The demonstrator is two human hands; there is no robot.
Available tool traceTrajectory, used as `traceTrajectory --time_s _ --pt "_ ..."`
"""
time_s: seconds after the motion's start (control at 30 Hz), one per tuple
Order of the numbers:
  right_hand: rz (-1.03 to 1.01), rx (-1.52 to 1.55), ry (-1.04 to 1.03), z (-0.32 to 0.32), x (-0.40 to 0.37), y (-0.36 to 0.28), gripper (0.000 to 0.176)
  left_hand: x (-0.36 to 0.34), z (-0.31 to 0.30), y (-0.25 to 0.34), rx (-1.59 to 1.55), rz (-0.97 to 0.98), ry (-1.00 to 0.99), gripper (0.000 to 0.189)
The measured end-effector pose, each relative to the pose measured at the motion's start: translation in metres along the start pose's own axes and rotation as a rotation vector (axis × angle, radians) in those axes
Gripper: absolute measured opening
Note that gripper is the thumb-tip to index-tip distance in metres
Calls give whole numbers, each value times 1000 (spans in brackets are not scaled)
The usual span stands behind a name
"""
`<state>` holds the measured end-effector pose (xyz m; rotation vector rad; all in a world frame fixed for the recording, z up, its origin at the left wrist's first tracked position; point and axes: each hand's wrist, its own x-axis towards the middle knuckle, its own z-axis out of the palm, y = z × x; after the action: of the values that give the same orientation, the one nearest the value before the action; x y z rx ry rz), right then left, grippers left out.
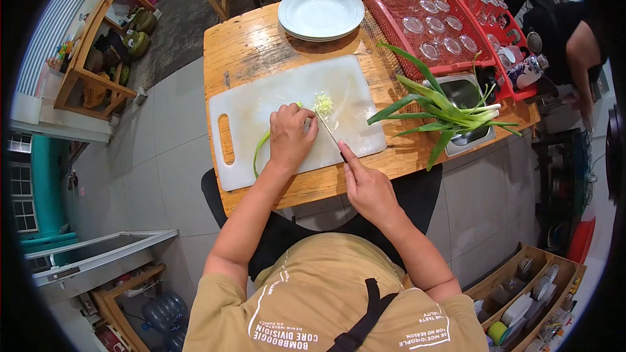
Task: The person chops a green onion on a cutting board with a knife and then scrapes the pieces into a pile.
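Control in this slicing comes from curled fingertips and short, even strokes. The left grip (293,135) is clamped on the long, thin green onion stalk (261,148), lying on the white rectangular plastic cutting board (248,107). The right grip (370,189) is closed around the black-handled, thin metal knife (329,130); its edge should stay clear of the fingertips, beside the small pale-green chopped pieces (323,103).

The handle of the knife (328,130) is mostly covered by the right hand (370,190). Part of the green stalk (259,150) is concealed by the left hand (292,135). The metal basin (462,92) is partly hidden by leafy greens (438,105). Small items in the wooden shelf (533,255), lower right, are too small to be identified.
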<state>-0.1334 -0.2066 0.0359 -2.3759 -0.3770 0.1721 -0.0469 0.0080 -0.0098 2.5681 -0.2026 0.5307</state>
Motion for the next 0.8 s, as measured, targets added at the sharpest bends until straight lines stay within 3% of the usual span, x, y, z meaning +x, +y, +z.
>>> traceTrajectory --time_s 0.47,0.8 --pt "-22 -169 28 24 5 3 65 2 1 0 -19 -36 -35 6" --pt "3 -31 -54 -12 -13 2 60 0 1 -5 -10 -18 -12 7"
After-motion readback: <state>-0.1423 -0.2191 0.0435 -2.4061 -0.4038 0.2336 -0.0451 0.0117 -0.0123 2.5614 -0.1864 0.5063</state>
